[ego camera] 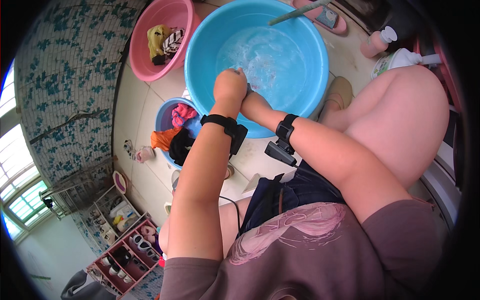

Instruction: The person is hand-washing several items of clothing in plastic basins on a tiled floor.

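In the head view, both my hands are over a large blue plastic basin [315,90] holding water with bubbles and ripples at its surface. My left hand [229,85] is a closed fist over the near left part of the basin. Tight against it, slightly nearer to me, is my right hand [256,105], partly hidden behind the left wrist. Both grip a small dark grey cloth [249,89]; only bits of it show between and above the fingers, so its shape is hidden. Each wrist wears a black strap with a small device.
A pink basin [140,67] with clothes stands at the back left. Nearer is a small blue basin [162,112] of clothes. A green hose [296,13] crosses the large basin's far rim. A pink pump bottle [373,44] and a white jug [399,60] stand at right.
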The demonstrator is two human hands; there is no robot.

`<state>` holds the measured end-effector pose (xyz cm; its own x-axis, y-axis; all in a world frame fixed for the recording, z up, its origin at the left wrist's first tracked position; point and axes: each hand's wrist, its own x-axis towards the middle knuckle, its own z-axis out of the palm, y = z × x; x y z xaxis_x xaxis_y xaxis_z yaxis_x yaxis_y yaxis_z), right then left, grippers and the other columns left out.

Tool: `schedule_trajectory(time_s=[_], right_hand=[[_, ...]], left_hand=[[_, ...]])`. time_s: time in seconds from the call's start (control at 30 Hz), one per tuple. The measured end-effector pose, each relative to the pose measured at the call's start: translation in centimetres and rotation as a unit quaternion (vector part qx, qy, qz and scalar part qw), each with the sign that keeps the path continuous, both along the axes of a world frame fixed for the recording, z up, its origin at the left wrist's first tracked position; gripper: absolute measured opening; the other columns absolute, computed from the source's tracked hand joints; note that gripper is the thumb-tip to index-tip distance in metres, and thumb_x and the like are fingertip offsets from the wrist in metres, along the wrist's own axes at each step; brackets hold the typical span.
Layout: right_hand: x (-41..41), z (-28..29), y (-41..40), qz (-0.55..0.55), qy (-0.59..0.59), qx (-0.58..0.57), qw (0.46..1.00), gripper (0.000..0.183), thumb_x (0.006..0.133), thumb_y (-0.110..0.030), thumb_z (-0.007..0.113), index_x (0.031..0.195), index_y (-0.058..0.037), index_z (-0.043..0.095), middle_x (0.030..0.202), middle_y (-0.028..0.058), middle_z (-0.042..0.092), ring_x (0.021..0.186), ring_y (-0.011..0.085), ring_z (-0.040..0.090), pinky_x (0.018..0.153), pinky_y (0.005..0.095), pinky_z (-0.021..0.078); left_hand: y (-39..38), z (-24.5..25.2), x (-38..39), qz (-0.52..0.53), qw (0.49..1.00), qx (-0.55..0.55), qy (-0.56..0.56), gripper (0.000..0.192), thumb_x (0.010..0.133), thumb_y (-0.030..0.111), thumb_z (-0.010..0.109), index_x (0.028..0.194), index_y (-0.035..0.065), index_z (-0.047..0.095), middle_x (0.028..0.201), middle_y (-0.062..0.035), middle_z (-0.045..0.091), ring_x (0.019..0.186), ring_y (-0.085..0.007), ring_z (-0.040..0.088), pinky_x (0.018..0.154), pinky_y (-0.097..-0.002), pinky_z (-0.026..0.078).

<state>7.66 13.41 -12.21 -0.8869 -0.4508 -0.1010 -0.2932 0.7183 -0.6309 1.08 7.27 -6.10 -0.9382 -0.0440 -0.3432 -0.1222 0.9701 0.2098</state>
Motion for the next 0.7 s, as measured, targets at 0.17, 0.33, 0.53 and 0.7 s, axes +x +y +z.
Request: schedule_trajectory(time_s=[0.17,0.33,0.53,0.7], right_hand=[[-1.5,2.0,0.5,-0.036,-0.2,-0.108,0.973,0.041,0.086,-0.035,0.06,0.112,-0.0034,0.058,0.106,0.0198,0.065,0.085,0.0301,0.067,0.066,0.0371,0.052],[-2.7,4.7,0.5,-0.127,-0.209,-0.023,0.969,0.064,0.075,-0.057,0.069,0.118,-0.0098,0.058,0.096,0.0105,0.065,0.073,0.0221,0.067,0.065,0.0331,0.0521],[-5.5,5.4,2.6,-0.155,-0.18,-0.139,0.961,0.049,0.085,-0.04,0.065,0.121,-0.0082,0.057,0.106,0.01,0.066,0.097,0.0274,0.066,0.084,0.0394,0.0508],[-5.1,3.9,1.7,-0.151,-0.228,-0.094,0.957,0.042,0.086,-0.037,0.064,0.118,-0.0101,0.06,0.105,0.0088,0.066,0.092,0.0249,0.066,0.081,0.0369,0.0512]], left_hand=[[-2.1,-1.5,-0.4,0.054,0.998,0.009,-0.022,0.045,0.096,0.036,0.044,0.097,-0.0006,0.071,0.101,-0.0247,0.067,0.098,-0.0418,0.063,0.087,-0.0462,0.049],[-11.0,-4.2,-2.9,0.319,0.883,0.344,0.006,0.07,0.096,0.051,0.045,0.117,-0.0144,0.058,0.114,-0.0273,0.063,0.106,-0.0368,0.063,0.091,-0.0426,0.048],[-19.4,7.6,-7.2,0.42,0.592,0.675,0.132,0.075,0.095,0.061,0.043,0.141,0.0052,0.023,0.143,-0.0254,0.033,0.126,-0.0429,0.046,0.1,-0.0596,0.045],[-26.0,9.9,-3.6,0.404,0.617,0.655,0.163,0.067,0.095,0.048,0.055,0.141,0.005,0.03,0.144,-0.0261,0.03,0.134,-0.044,0.035,0.108,-0.051,0.042]])
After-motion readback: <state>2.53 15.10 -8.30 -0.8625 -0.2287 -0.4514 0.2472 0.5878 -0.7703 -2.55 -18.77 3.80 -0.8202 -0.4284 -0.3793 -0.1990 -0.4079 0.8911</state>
